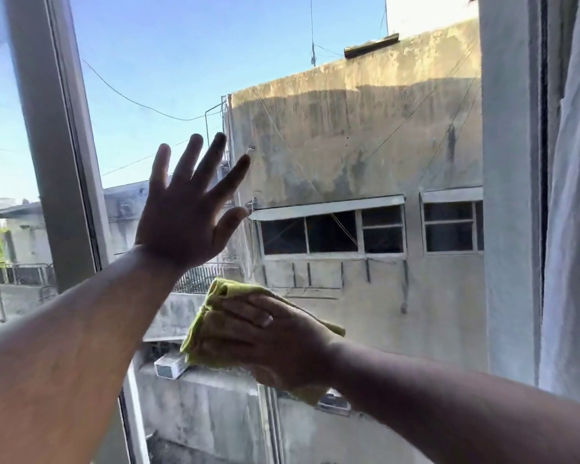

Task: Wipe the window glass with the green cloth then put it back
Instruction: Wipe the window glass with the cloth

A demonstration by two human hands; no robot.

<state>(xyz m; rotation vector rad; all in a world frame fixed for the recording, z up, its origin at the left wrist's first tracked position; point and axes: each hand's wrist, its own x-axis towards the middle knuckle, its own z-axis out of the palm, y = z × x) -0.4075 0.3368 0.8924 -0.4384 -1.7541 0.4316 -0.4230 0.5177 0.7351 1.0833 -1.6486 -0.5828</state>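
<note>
The window glass (pixel 365 135) fills most of the view, spreading above and to both sides of the two hands, with a stained concrete building (pixel 365 279) and blue sky showing through it. A grey window frame (pixel 57 145) runs upright to the left of the left hand, and a pale curtain (pixel 573 212) hangs well off to the right of the right hand. The left hand (pixel 185 216) is raised with its back to the camera, all fingers spread wide and straight, holding nothing; whether it touches the pane cannot be told. Below it and a little to the right, the right hand (pixel 272 339) lies flat with its fingers pointing left, pressing the green cloth (pixel 215 329) toward the glass. The cloth is bunched under that palm, its folds sticking out above the fingers, beyond the fingertips and below the wrist.
</note>
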